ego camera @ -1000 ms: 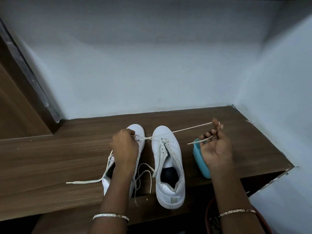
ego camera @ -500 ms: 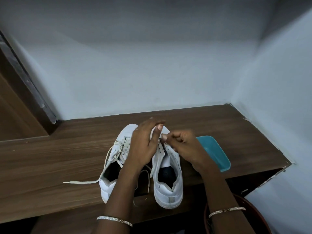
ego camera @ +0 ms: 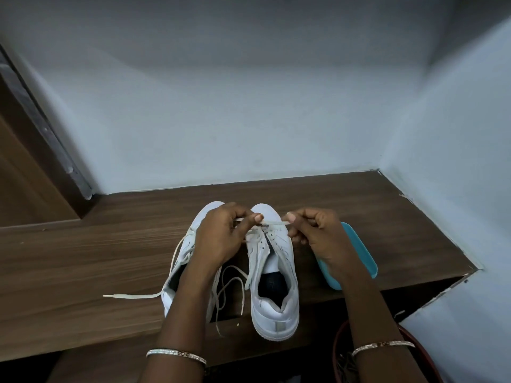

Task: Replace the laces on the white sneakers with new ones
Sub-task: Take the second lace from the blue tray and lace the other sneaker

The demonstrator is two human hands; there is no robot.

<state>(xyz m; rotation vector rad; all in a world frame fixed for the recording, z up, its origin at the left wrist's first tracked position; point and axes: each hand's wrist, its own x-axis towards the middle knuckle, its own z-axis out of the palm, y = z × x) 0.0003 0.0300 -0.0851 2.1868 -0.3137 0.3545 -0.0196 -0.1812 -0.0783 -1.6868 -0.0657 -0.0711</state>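
Two white sneakers stand side by side on the wooden shelf point(ego camera: 387, 217), toes toward the wall. Over the toe of the right sneaker point(ego camera: 273, 294), a short stretch of white lace point(ego camera: 272, 223) is held taut between both hands. My left hand point(ego camera: 221, 239) pinches its left end and covers much of the left sneaker point(ego camera: 177, 277). My right hand point(ego camera: 318, 236) pinches its right end. Loose lace point(ego camera: 132, 296) trails left from the left sneaker, and more lace loops point(ego camera: 232, 283) lie between the shoes.
A turquoise tray point(ego camera: 362, 252) lies right of the right sneaker, partly under my right wrist. A dark red round bin point(ego camera: 423, 355) sits below the shelf edge at lower right. Walls close in behind and on the right; a wooden panel point(ego camera: 25, 167) stands at left.
My right hand drew in from a wide pull at the right to the right sneaker's toe. My left hand shifted from the left sneaker toward it. Both now stretch a short lace section.
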